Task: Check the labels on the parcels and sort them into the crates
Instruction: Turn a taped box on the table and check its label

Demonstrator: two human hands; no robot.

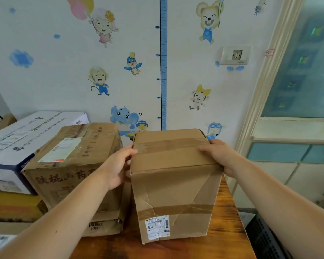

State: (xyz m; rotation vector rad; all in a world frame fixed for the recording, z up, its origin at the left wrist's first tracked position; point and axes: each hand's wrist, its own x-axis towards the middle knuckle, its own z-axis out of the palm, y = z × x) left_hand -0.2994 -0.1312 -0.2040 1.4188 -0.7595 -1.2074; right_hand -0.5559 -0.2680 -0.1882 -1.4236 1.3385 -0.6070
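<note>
Held between both hands: cardboard parcel (176, 186), upright on the wooden table (229, 232), shipping label (157, 228) low on its near face. Left hand (118, 165) hooked on the upper left edge, thumb on top, fingers curled down the side. Right hand (220, 156) bent over the upper right edge, fingers close together on the taped top; thumb hidden.

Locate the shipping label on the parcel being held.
Head view, centre: the white label sits lower left on the near face of the held parcel, under its tape band, just above the wooden table.
</note>
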